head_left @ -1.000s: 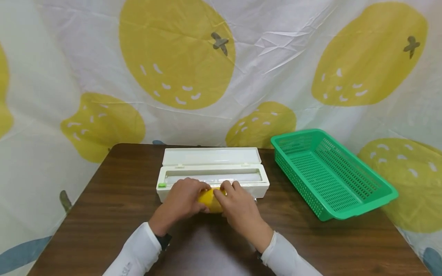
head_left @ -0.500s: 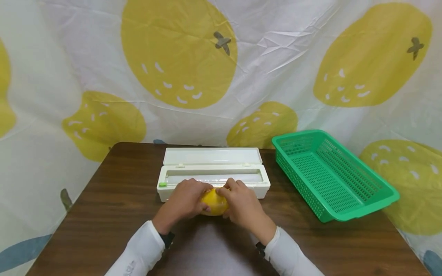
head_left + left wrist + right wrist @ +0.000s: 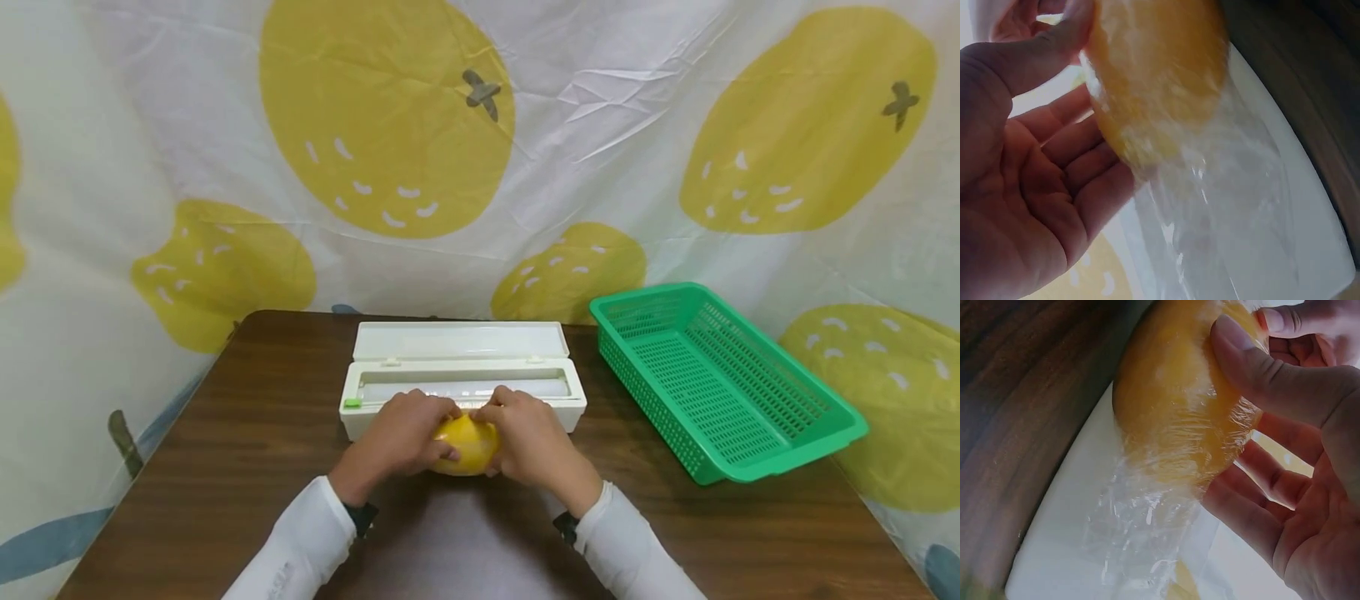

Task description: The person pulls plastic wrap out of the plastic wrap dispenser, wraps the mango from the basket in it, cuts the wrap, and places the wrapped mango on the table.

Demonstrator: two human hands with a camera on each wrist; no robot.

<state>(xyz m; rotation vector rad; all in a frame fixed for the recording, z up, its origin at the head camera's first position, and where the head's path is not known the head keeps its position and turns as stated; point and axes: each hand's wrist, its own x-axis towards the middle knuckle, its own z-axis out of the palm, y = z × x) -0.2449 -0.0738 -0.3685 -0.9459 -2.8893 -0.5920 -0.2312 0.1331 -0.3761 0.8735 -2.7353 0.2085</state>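
A rounded yellow fruit (image 3: 467,446), its exact kind unclear, is partly covered in clear plastic wrap (image 3: 1210,206). My left hand (image 3: 401,433) grips its left side, thumb on the near face and fingers behind. On the opposite side my right hand (image 3: 532,437) holds it the same way, with the thumb pressed on the wrapped skin in the right wrist view. Loose wrap trails from both ends of the fruit (image 3: 1179,406). Just behind the hands stands a white wrap dispenser (image 3: 573,400) with its lid (image 3: 459,340) raised and a roll (image 3: 461,388) inside.
A green perforated basket (image 3: 652,408) stands at the right of the dark wooden table (image 3: 247,450). A small green slider (image 3: 352,403) is at the dispenser's left end. A lemon-print cloth (image 3: 600,150) hangs behind the table.
The yellow fruit has shifted slightly toward me, and more of it shows between my hands. My right fingers have drawn back a little to the right. The dispenser and basket stay put.
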